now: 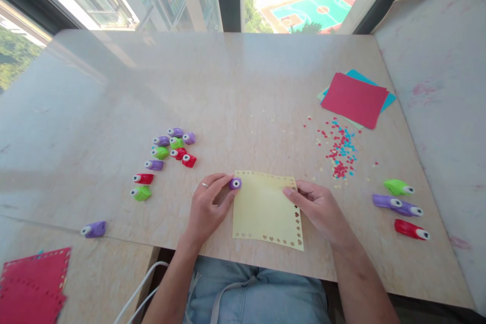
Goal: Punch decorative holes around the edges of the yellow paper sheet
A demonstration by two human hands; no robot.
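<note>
A pale yellow paper square point(261, 210) lies flat near the table's front edge, with small shapes punched along its top, right and bottom borders. My left hand point(207, 207) grips a small purple paper punch point(235, 183) set on the sheet's top left corner. A ring shows on one of its fingers. My right hand point(321, 207) rests on the paper's right edge, fingertips pinching it near the top right corner.
Several purple, green and red punches point(170, 148) lie left of the paper, one purple punch point(94, 229) farther left. Three more punches point(402, 207) lie at the right. Confetti point(339, 149) and a stack of red and blue sheets point(355, 98) sit at back right. Punched red paper point(34, 286) is at bottom left.
</note>
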